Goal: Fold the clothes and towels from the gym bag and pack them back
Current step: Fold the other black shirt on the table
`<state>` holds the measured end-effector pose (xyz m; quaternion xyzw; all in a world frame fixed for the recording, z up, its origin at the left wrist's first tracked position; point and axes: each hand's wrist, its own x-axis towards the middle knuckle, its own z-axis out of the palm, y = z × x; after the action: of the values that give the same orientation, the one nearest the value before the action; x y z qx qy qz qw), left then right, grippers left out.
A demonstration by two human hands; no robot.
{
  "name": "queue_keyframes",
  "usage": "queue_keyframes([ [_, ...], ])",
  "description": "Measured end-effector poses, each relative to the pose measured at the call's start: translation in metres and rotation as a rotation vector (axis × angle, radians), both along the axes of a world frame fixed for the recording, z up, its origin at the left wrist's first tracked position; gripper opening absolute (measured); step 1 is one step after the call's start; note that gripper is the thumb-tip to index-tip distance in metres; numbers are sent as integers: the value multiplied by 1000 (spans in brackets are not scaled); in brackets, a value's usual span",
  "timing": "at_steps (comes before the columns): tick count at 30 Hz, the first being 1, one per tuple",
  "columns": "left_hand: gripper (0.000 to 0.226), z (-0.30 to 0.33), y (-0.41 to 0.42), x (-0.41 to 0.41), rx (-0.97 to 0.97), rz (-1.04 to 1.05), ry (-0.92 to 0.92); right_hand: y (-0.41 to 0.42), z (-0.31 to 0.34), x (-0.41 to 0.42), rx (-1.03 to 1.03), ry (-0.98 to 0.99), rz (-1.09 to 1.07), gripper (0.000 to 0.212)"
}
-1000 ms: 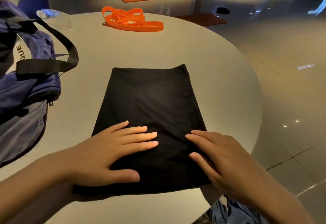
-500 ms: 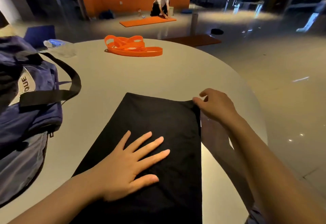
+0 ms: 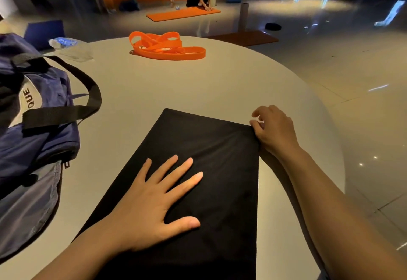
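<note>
Black cloth (image 3: 198,169) lies flat on our tabletop (image 3: 176,86), long axis running away from us. Our left hand (image 3: 152,204) presses on its near half, fingers spread and straight; our right hand (image 3: 273,130) pinches the far right corner, fingers curled, so that grip is the one placed to bring the far end back. Gym bag (image 3: 33,125) gapes to the left; orange strap (image 3: 165,46) and bottle (image 3: 68,46) sit well beyond, out of the way.

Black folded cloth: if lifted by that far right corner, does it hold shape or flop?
The black folded cloth will likely flop: it lies thin, with creases fanning from the corner the right hand pinches. It probably unfolds unless the flat left hand keeps pinning it. Seems light.
</note>
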<state>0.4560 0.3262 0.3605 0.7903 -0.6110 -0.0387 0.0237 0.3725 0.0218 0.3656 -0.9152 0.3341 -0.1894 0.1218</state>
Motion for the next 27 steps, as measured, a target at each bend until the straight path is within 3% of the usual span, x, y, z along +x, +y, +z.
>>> queue_keyframes([
  [3,79,3,0,-1,23,10,48,27,11,-5,-13,-133,151,41],
  [6,81,7,-1,1,49,44,54,64,4,-15,-14,159,339,73],
  [8,83,11,-3,1,94,50,36,66,-5,-25,69,294,302,72],
  [14,81,15,5,22,86,85,55,65,-6,-39,108,322,171,86],
  [17,78,20,14,37,81,126,76,87,-2,-56,78,381,111,90],
  [20,91,32,20,34,102,161,26,111,5,-82,-43,442,56,96],
  [22,97,45,15,15,56,95,12,127,10,-95,-175,428,41,91],
  [24,85,63,2,-16,-23,12,94,133,14,-105,-228,306,82,71],
  [27,66,75,-31,-61,-49,-112,191,126,34,-118,28,157,173,44],
])
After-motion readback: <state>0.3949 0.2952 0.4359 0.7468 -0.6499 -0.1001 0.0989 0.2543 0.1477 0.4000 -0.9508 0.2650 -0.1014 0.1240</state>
